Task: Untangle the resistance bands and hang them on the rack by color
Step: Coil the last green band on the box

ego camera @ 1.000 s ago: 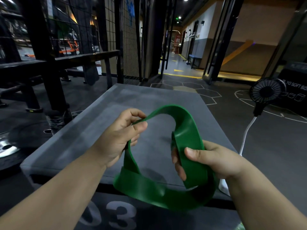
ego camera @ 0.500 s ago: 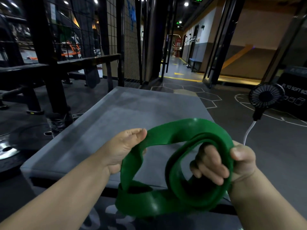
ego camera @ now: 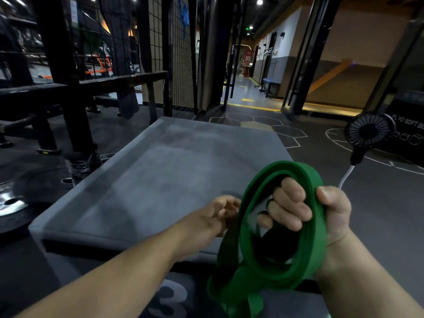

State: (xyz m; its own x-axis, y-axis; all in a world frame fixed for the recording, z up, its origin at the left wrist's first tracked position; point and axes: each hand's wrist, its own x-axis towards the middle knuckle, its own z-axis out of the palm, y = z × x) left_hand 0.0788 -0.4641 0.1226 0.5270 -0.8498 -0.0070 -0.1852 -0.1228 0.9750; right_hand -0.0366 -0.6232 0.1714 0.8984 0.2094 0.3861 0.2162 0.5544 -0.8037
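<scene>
Loops of a green band [ego camera: 289, 167] are bunched up above the near right corner of a big grey box [ego camera: 174, 171], and they do not lie on it. The right hand [ego camera: 330, 214] holds them up there. Its fingers [ego camera: 289, 203] poke through the middle of the loops and curl tight round the flat rubber. The thumb presses on the outside, so the band is squeezed between thumb and fingers. The loops make a rough ring, one wrap inside the other, and the lowest part droops down past the front edge of the box. A pale number 3 [ego camera: 171, 297] is printed on the dark front side of the box. The left hand [ego camera: 220, 214] is over the near edge of the box, just beside the left side of the ring. It is blurry. Its fingers look bent, but I cannot tell if they pinch the band or only come close to it. Off the right side of the box is a small black fan [ego camera: 369, 130] with a white cord [ego camera: 345, 177] coming down from it. Off the left side of the box stands a black metal frame [ego camera: 66, 72], and a round weight plate [ego camera: 11, 203] lies on the floor. Past the far edge of the box a wire wall [ego camera: 179, 53] goes up.
</scene>
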